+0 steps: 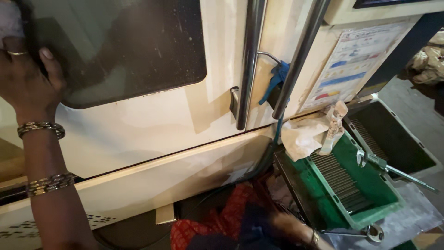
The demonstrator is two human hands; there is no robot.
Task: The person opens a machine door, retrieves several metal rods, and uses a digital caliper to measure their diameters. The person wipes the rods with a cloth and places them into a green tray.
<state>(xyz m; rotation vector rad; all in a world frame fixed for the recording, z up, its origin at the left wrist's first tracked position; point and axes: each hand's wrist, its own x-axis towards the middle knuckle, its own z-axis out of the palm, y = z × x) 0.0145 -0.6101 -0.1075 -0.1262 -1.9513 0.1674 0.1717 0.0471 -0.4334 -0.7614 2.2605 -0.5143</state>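
While the left hand (25, 78) pressed a pale cloth (10, 21) on the machine door's dark window (125, 46), fingers closed over it, smears remained; the right hand (289, 229), far below that window, was too blurred to judge.

The left hand (25, 78) is pressing a cloth (11, 18) against the window (120, 46) at the upper left of the machine door (152, 115). Two upright door handles (249, 65) are standing to the right of the window, with a spray gun (276, 79) hanging between them. A crate (374, 203) is sitting low on the right, a rag (303, 136) lying on its near corner and a spanner (393, 169) resting across its rim. The right hand (291, 229) is hanging low, just left of the crate.
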